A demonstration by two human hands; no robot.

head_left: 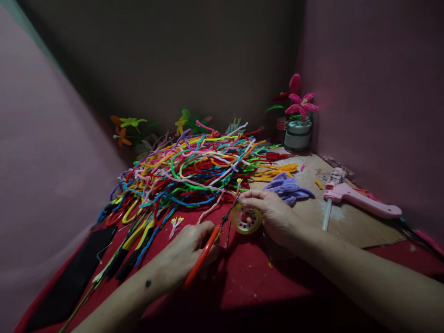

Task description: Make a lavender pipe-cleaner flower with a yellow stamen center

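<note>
My left hand [199, 243] is closed on orange-red handled pliers or cutters [202, 259], whose dark jaws meet a thin dark stem [229, 231]. My right hand [265, 210] pinches the upper part of that stem, just under a small yellow tip [239, 183]. A round yellow-rimmed spool [246, 219] with holes hangs at the fingers of my right hand. Just left of the tool, a small pink and yellow stamen bunch [175, 225] lies on the red cloth [256, 277]. Which jaw touches the stem is too dark to tell.
Colourful pipe cleaners [197, 166] are heaped behind my hands. A pink glue gun [364, 199] and purple petals [288, 187] rest on brown board [354, 231] at right. A black phone-like slab [72, 277] and yellow-black handled tools [137, 240] lie left. A pink flower [301, 106] stands behind.
</note>
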